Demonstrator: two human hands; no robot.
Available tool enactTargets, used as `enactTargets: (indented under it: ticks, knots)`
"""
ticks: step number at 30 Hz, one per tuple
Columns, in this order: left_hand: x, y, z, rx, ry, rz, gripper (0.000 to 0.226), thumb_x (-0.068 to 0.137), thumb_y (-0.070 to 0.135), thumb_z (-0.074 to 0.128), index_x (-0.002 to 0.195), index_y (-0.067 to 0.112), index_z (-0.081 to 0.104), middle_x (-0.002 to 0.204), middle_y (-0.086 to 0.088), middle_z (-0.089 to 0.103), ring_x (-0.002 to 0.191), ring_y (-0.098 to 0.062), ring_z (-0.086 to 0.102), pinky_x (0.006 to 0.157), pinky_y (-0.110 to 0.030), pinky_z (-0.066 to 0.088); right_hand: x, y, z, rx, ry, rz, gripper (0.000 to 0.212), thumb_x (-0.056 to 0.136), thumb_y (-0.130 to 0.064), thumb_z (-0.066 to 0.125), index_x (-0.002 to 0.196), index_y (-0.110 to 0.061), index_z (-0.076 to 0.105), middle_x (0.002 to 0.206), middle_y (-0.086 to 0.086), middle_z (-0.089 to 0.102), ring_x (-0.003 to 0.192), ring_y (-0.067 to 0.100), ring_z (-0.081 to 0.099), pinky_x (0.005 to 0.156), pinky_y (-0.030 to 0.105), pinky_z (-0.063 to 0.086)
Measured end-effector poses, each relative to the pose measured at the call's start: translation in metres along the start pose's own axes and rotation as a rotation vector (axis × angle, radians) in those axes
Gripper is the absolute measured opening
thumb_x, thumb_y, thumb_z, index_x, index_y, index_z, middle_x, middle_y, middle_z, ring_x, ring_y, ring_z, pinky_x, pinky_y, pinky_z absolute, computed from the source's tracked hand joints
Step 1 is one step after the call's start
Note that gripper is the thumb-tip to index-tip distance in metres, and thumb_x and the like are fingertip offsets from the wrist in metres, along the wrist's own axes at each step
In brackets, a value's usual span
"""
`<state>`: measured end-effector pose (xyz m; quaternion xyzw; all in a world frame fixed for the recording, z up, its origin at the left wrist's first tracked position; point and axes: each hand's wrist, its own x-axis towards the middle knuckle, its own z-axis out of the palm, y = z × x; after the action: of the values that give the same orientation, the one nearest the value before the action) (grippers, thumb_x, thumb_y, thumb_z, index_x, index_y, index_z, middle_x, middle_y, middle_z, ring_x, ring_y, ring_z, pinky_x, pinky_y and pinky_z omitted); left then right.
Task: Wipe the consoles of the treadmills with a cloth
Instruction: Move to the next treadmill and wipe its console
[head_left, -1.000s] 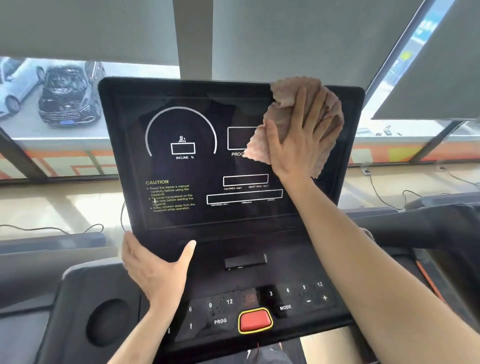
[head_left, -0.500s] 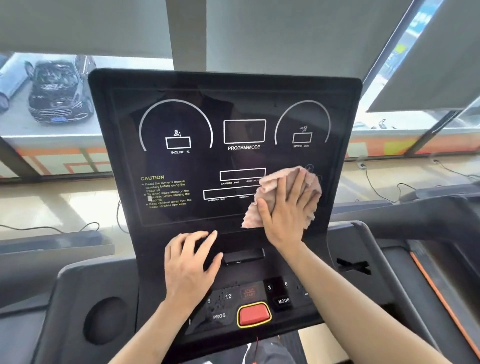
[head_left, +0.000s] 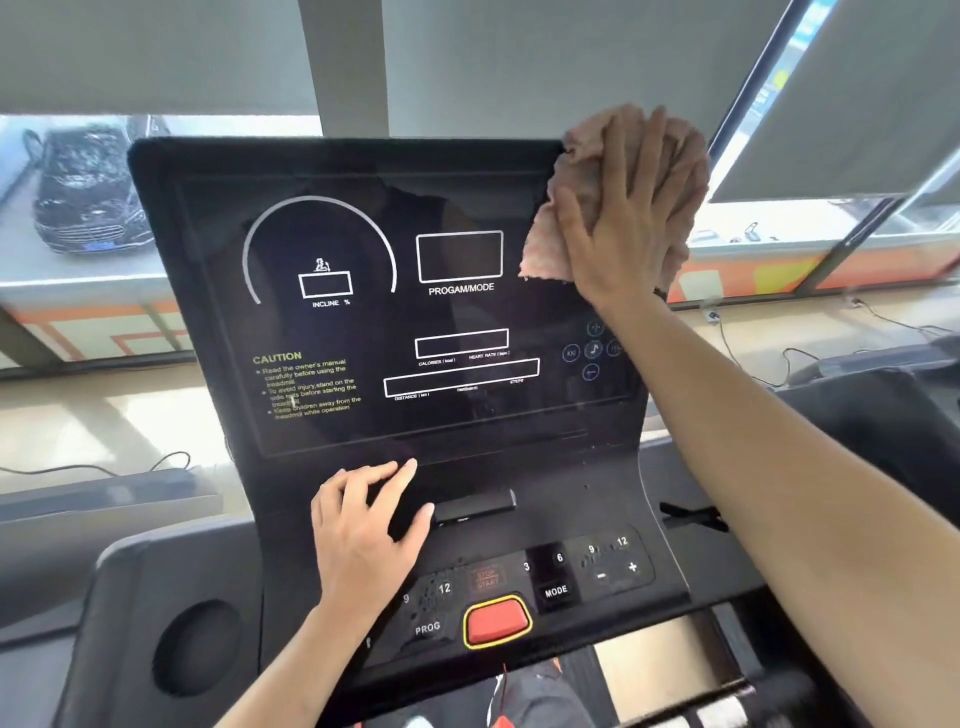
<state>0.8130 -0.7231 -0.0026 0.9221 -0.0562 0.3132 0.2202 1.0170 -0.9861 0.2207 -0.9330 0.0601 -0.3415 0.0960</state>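
Head view, console: a black, glossy-screened treadmill console (head_left: 467, 441) fills the middle, tilted back. White outlines on it read INCLINE % and PROGAM/MODE, with yellow CAUTION text at lower left.
Cloth: a crumpled pinkish-beige terry cloth (head_left: 545, 249) lies against the console's upper right corner, bunched over the top edge and hanging down beside the PROGAM/MODE box.
Right hand: the right hand (head_left: 628, 218) lies flat on the cloth, fingers straight, slightly spread and pointing up, with the palm pressing the cloth to the screen. The forearm runs down to the lower right.
Left hand: the left hand (head_left: 363, 530) rests on the matte panel below the screen, fingers loosely bent and holding nothing — its fingertips are just beside a small black ledge (head_left: 475, 506).
Buttons: a red stop button (head_left: 496, 621) with a yellow rim sits at bottom centre, with PROG to its left and MODE to its right.
Tray: a round dark cup recess (head_left: 195, 647) is set in the grey side tray, left of the console.
Beyond: grey roller blinds (head_left: 156, 52) hang above — a black car (head_left: 88, 197) is parked outside at left.
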Motion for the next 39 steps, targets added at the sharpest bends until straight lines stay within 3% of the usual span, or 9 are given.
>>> enactTargets:
  ticks: [5, 8, 13, 19, 24, 30, 33, 37, 39]
  knots:
    - [0.0, 0.001, -0.001, -0.009, 0.008, 0.02, 0.045, 0.083, 0.042, 0.073, 0.121, 0.019, 0.077, 0.114, -0.004, 0.07, 0.111, -0.029, 0.051, 0.103, -0.052, 0.045, -0.022, 0.016, 0.01, 0.019, 0.019, 0.084, 0.074, 0.1, -0.067, 0.026, 0.163, -0.029, 0.014, 0.171, 0.011, 0.011, 0.154, 0.045, 0.013, 0.125, 0.061, 0.008]
    - [0.0, -0.001, 0.0, -0.011, -0.008, 0.018, 0.046, 0.083, 0.044, 0.072, 0.122, 0.019, 0.076, 0.116, -0.004, 0.069, 0.112, -0.032, 0.053, 0.104, -0.052, 0.044, -0.051, 0.039, 0.02, -0.022, 0.005, 0.029, 0.075, 0.102, -0.062, 0.028, 0.163, -0.024, 0.005, 0.17, 0.014, 0.012, 0.156, 0.041, 0.014, 0.126, 0.057, 0.012]
    - [-0.001, -0.001, -0.001, -0.016, -0.015, 0.018, 0.048, 0.084, 0.045, 0.071, 0.123, 0.019, 0.075, 0.117, -0.004, 0.068, 0.113, -0.033, 0.052, 0.106, -0.05, 0.041, -0.116, 0.08, 0.037, 0.005, -0.123, -0.088, 0.074, 0.105, -0.053, 0.023, 0.158, -0.023, -0.019, 0.171, 0.017, 0.002, 0.158, 0.037, 0.0, 0.128, 0.053, 0.007]
    - [-0.003, -0.005, 0.002, -0.021, -0.03, 0.029, 0.05, 0.083, 0.045, 0.074, 0.126, 0.019, 0.074, 0.12, -0.004, 0.066, 0.111, -0.038, 0.06, 0.111, -0.047, 0.037, -0.197, 0.11, 0.052, 0.072, -0.33, -0.063, 0.066, 0.107, -0.044, 0.011, 0.158, -0.021, -0.024, 0.17, 0.017, -0.01, 0.157, 0.033, -0.01, 0.127, 0.055, 0.008]
    - [-0.004, -0.005, 0.0, -0.023, -0.058, 0.026, 0.053, 0.084, 0.046, 0.07, 0.13, 0.018, 0.071, 0.122, -0.006, 0.065, 0.115, -0.036, 0.057, 0.115, -0.045, 0.032, -0.221, 0.119, 0.057, 0.062, -0.397, -0.059, 0.064, 0.107, -0.037, 0.008, 0.155, -0.021, -0.03, 0.166, 0.012, -0.025, 0.156, 0.032, -0.016, 0.128, 0.052, 0.002]
    - [-0.003, -0.004, -0.004, -0.025, -0.084, 0.031, 0.054, 0.085, 0.045, 0.068, 0.132, 0.018, 0.069, 0.125, -0.005, 0.063, 0.119, -0.034, 0.054, 0.116, -0.047, 0.031, -0.238, 0.136, 0.06, -0.024, -0.522, -0.142, 0.069, 0.107, -0.045, 0.01, 0.156, -0.017, -0.029, 0.168, 0.017, -0.02, 0.155, 0.031, -0.022, 0.127, 0.047, -0.009]
    - [-0.003, -0.004, -0.005, -0.026, -0.091, 0.055, 0.054, 0.085, 0.042, 0.07, 0.134, 0.017, 0.068, 0.126, -0.006, 0.063, 0.121, -0.032, 0.056, 0.117, -0.048, 0.032, -0.24, 0.137, 0.057, -0.042, -0.585, -0.204, 0.069, 0.106, -0.05, 0.009, 0.158, -0.02, -0.025, 0.168, 0.014, -0.021, 0.157, 0.035, -0.015, 0.127, 0.051, -0.006]
    - [-0.005, -0.006, -0.009, -0.044, -0.122, 0.08, 0.059, 0.084, 0.038, 0.072, 0.137, 0.014, 0.065, 0.131, -0.007, 0.062, 0.126, -0.031, 0.054, 0.119, -0.05, 0.032, -0.24, 0.131, 0.056, -0.033, -0.518, -0.374, 0.072, 0.107, -0.046, 0.019, 0.16, -0.016, -0.019, 0.168, 0.005, -0.026, 0.157, 0.025, -0.018, 0.126, 0.043, -0.014]
    - [-0.006, -0.008, -0.012, -0.056, -0.153, 0.105, 0.06, 0.085, 0.036, 0.074, 0.139, 0.013, 0.063, 0.136, -0.007, 0.062, 0.131, -0.032, 0.055, 0.121, -0.051, 0.031, -0.238, 0.131, 0.056, -0.051, -0.521, -0.435, 0.068, 0.108, -0.047, 0.016, 0.16, -0.018, -0.017, 0.168, 0.006, -0.023, 0.157, 0.027, -0.016, 0.127, 0.048, -0.01]
